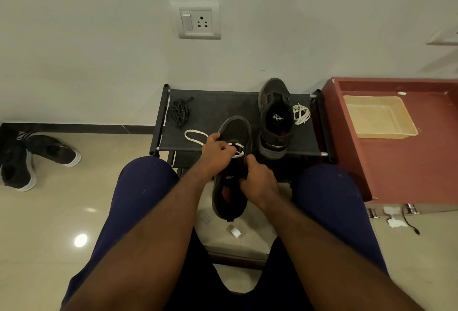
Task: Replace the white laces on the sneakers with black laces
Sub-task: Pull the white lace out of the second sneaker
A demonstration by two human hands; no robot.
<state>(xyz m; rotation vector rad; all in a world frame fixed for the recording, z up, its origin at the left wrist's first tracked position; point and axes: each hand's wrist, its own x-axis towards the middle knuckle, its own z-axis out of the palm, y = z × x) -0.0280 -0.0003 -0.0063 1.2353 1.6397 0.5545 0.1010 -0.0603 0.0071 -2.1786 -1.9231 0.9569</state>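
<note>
Centre frame, the left hand [218, 149] is pinching the white lace [195, 136] between curled fingers [229, 150], apparently pulling it from the sneaker [233, 129], whose toe is resting on the rack [218, 104]; the right hand [260, 179] is gripping its collar, steadying it. Black laces [179, 112] are lying at the rack's upper left.

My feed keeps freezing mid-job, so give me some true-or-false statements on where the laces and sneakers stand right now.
The held sneaker carries a white lace. True.
The black laces are threaded into the second sneaker. False: they lie bundled at the left end of the rack.
A loose white lace lies right of the second sneaker. True.
The left hand rests on a knee. False: it pinches the white lace at the held sneaker.
The right hand grips the held sneaker. True.
</note>
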